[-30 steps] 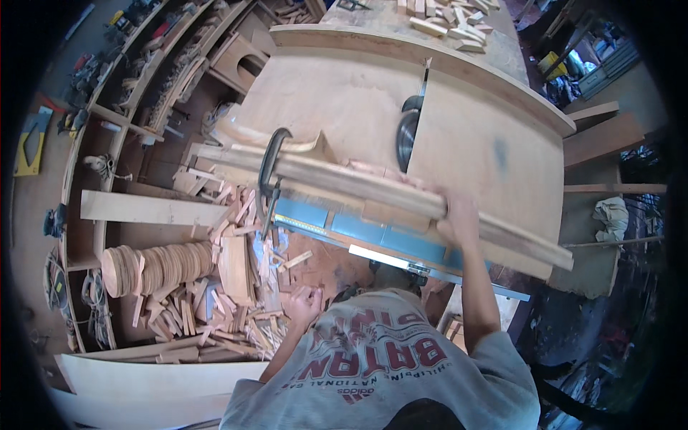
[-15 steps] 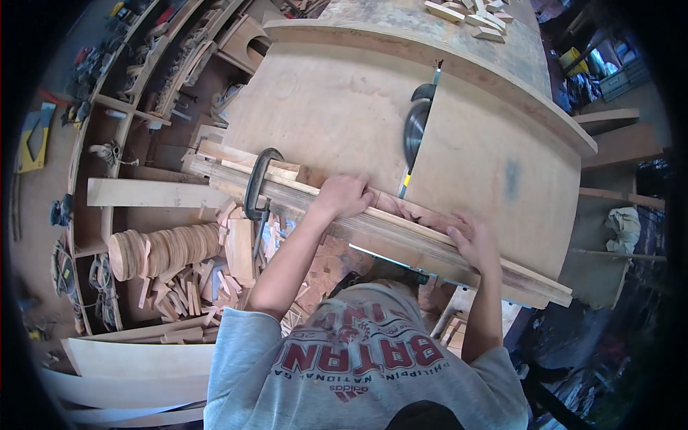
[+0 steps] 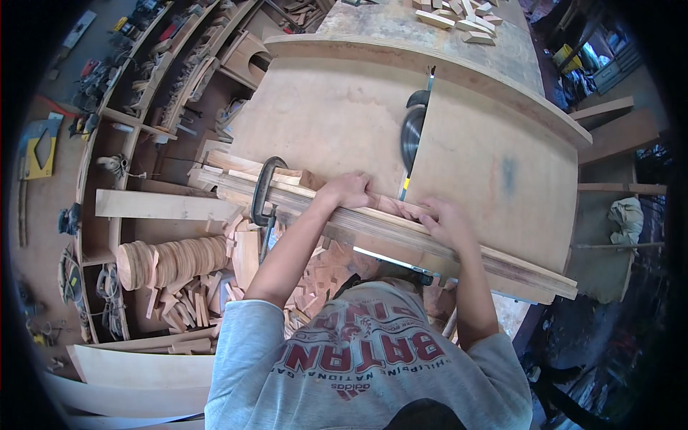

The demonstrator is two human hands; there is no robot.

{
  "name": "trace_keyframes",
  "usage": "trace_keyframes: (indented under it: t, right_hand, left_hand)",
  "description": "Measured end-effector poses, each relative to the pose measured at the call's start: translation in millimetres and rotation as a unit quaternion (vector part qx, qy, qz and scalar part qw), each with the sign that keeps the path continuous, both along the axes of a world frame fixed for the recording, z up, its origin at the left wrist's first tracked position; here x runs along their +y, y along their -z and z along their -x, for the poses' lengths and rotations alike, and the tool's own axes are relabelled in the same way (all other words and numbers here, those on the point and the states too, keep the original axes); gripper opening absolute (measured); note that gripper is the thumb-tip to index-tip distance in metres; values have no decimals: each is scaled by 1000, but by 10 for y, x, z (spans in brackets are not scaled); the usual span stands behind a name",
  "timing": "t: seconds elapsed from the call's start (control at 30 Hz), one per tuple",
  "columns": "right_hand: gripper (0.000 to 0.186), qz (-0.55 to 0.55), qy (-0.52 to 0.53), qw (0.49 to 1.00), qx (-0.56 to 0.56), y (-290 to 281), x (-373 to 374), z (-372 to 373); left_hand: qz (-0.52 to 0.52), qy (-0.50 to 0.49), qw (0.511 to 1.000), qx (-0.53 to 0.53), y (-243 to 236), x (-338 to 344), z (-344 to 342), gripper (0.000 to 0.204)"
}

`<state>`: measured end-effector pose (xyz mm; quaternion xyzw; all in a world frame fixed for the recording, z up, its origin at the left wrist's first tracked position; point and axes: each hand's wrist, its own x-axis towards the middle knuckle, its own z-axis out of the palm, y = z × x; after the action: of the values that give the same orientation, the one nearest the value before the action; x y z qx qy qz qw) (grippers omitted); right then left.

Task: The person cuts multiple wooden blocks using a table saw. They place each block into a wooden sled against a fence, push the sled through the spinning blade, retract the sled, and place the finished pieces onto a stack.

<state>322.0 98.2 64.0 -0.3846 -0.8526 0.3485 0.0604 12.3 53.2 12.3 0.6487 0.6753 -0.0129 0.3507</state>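
Observation:
A plywood table saw top [image 3: 337,122] has a round saw blade [image 3: 412,136] standing up through its slot. A small flat wooden piece [image 3: 394,207] lies on the top just in front of the blade, against a long wooden fence strip [image 3: 502,261] along the near edge. My left hand [image 3: 347,190] presses on the left end of the piece. My right hand [image 3: 446,222] rests on its right end and on the strip. A black C-clamp [image 3: 264,190] grips the strip at the left.
Cut wooden blocks [image 3: 459,16] lie at the far end of the table. Left of me are round wooden discs [image 3: 172,259], scrap offcuts, a plank [image 3: 161,206] and shelves with tools. A curved board [image 3: 143,365] lies at lower left.
My left hand has come up from the scrap pile to the table edge and now presses the small piece near the blade. My right hand has shifted along the strip.

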Motion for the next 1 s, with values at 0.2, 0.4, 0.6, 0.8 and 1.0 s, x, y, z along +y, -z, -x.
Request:
trace_keyframes:
  t: [0.2,0.4,0.6,0.8,1.0]
  right_hand:
    - [39,-17,-6,999,41,47,37,37]
    - [50,31,7,998,61,22,131,289]
    - [72,45,-54,996,57,-193,209,743]
    - [69,98,-107,985,98,-258,297,908]
    - [34,335,-37,936,107,32,576,441]
  left_hand:
    - [118,66,991,-4,-70,211,64,60]
    - [79,35,996,6,-484,245,-26,47]
    - [-50,85,991,85,-1197,97,-87,40]
    - [-85,55,991,83,-1638,-79,-114,43]
    - [-438,-89,886,-126,-1523,-560,-267,31]
